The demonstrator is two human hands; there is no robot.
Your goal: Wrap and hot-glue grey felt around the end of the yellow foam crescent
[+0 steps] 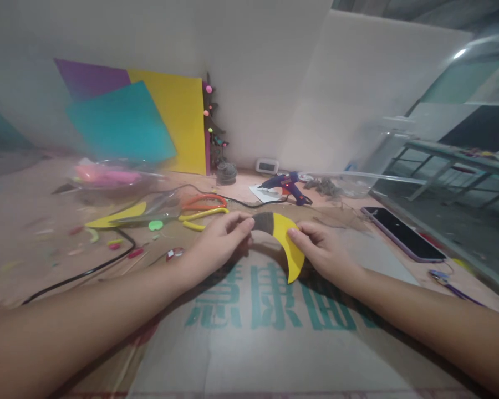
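Between my two hands, above the cardboard sheet [241, 354] with green printed characters, is a curved yellow foam cutout [291, 246] with a dark grey end. My left hand [222, 238] pinches the dark end between thumb and fingers. On the other side, my right hand [322, 246] grips the yellow part, thumb on its front face. The cutout's pointed tip hangs downward. Just beyond my left hand lie scissors with orange and yellow handles [203, 203], their blades toward a yellow foam scrap [120, 215].
A blue glue gun [285, 184] rests at the back, its black cord running left. Coloured foam sheets [183, 122] lean on the wall beside a small decorated tree [216, 138]. A phone [401, 233] lies at right. Small scraps, including a green heart-shaped piece [155, 225], litter the left.
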